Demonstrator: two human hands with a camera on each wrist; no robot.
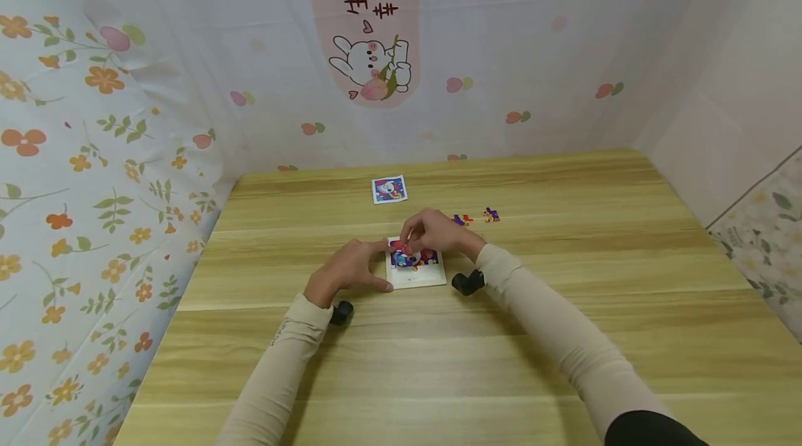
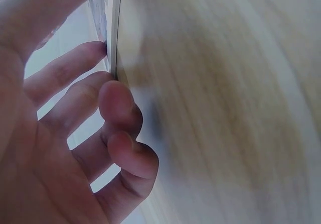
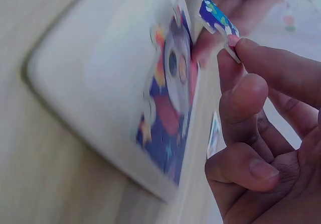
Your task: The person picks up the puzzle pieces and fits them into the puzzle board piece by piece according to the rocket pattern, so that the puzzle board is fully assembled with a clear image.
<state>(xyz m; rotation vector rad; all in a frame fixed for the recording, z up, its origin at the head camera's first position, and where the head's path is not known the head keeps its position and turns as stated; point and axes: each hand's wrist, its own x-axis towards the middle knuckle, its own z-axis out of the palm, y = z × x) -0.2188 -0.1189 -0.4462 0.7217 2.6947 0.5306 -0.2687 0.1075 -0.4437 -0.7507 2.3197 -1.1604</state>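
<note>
A white puzzle tray (image 1: 416,281) lies on the table, its far part filled with a colourful jigsaw picture and its near strip bare. My left hand (image 1: 353,264) stretches along the tray's left side, thumb at the near corner and index finger further up. In the left wrist view, fingertips touch the tray's edge (image 2: 115,33), while the outer fingers are bent. Over the tray's upper left, my right hand (image 1: 431,230) pinches a blue and green puzzle piece (image 3: 218,19) between thumb and index finger. That piece is tilted, raised above the picture in the right wrist view.
Two loose bits of puzzle lie right of the tray: one partly behind my right hand (image 1: 462,220), another puzzle piece (image 1: 491,214) beyond it. A small picture card (image 1: 389,190) lies behind the tray. A patterned curtain (image 1: 489,49) hangs along the table's back edge.
</note>
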